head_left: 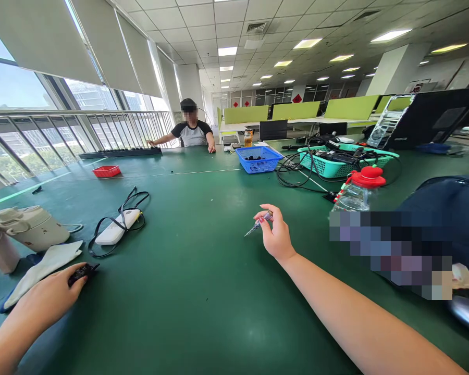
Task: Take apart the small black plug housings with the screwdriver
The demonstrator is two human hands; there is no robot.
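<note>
My left hand [57,291] is closed round a small black part [81,274] at the lower left, low over the green tabletop [187,291]. Beside it lies a white cloth [49,263] with a blue edge. Near the middle, my right hand [275,232] pinches a small screwdriver [259,223] by its handle, the thin tip pointing down and left. The details of the black part are too small to make out.
A white device [115,229] with a black strap, a pink phone [0,247] and a pale bag [37,226] stand left. Across are a red tray [106,171], a blue basket [258,161] and a seated person [193,130]. Right are a cable-filled teal basket [330,169] and a red-capped bottle [355,195].
</note>
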